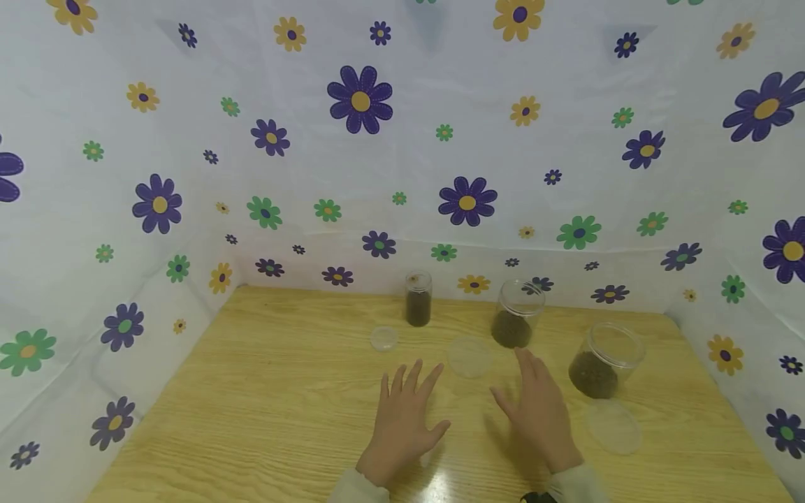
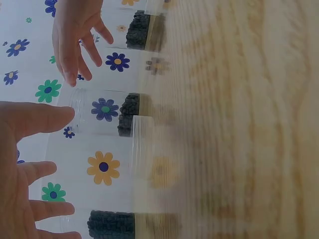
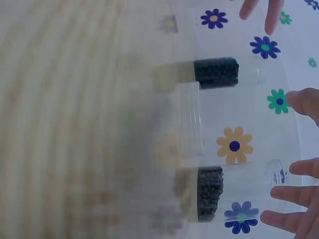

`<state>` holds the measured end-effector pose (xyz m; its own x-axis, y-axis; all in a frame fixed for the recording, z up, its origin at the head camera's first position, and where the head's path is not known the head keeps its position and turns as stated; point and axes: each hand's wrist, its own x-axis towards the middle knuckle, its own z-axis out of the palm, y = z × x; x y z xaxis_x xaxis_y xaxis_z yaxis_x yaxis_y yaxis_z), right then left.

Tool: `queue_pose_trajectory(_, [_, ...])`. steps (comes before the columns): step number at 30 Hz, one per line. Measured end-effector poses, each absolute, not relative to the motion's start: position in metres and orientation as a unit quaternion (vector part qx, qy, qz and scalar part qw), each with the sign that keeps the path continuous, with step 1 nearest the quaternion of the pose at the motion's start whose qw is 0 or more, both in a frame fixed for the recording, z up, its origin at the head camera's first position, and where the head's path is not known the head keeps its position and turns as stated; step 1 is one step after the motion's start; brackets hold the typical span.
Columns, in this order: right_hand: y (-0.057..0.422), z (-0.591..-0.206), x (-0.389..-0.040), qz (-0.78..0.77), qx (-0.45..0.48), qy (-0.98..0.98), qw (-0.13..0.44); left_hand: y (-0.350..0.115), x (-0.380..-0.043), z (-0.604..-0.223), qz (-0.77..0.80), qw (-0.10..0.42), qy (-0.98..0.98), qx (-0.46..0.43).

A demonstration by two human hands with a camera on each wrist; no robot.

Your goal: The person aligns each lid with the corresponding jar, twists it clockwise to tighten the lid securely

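My left hand (image 1: 402, 427) hovers over the table with its fingers spread and holds nothing. To its right, my right hand (image 1: 539, 416) is also spread above the wood, its fingertips just in front of the middle jar in the head view. Three clear jars stand upright without lids, each partly filled with dark granules: a narrow jar (image 1: 418, 307), a medium jar (image 1: 514, 325) and a wide jar (image 1: 596, 370). On the table lie a small round lid (image 1: 384, 339), a medium lid (image 1: 469, 357) and a large lid (image 1: 614, 427), each in front of a jar.
The light wood table (image 1: 270, 391) carries the jars and lids on its middle and right. A white cloth (image 1: 402, 161) printed with flowers hangs behind the table and along both sides.
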<state>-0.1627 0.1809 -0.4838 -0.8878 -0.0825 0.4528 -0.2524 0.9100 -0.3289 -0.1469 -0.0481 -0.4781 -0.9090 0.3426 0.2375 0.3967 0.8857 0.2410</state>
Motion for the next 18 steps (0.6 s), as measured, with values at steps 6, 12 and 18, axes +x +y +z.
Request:
queue_pose_trajectory(6, [0.192, -0.480, -0.182, 0.252, 0.033, -0.949, 0.188, -0.049, -0.146, -0.478, -0.144, 0.092, -0.967, -0.189])
queue_pose_trajectory(12, [0.201, -0.470, -0.206, 0.340, -0.043, -0.934, 0.104, -0.048, -0.146, -0.479, -0.157, 0.103, -0.964, -0.189])
queue_pose_trajectory(18, [0.206, -0.471, -0.226, 0.379, -0.083, -0.919, 0.071, -0.048, -0.147, -0.477, -0.165, 0.128, -0.960, -0.189])
